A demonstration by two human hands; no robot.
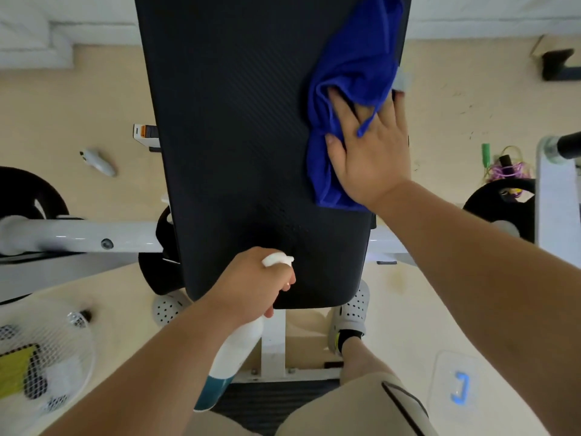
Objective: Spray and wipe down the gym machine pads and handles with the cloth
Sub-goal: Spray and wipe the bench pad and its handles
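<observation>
Room: a pale beige floor (103,99) is under me, with a white wall strip at 12 o'clock and the white machine frame (81,236) crossing at 9 o'clock.
Pad: the long black pad (239,136) runs from the middle of the view up to 12 o'clock; its near end is just in front of my legs.
My right hand: my right hand (367,152) lies flat and wide open on the blue cloth (345,73), pressing it on the pad's edge at 2 o'clock.
My left hand: my left hand (251,284) is closed around the white spray bottle (229,350) at 6 o'clock, the nozzle pointing at the near end of the pad.
Done: fine droplets are visible on the pad just above the nozzle, so I judge this part is sprayed.
Left: this wet patch is not under the cloth yet. The left half of the pad shows no clear sign of wiping, as far as I can tell. The dark handle (570,141) at 3 o'clock is well apart from both hands.
</observation>
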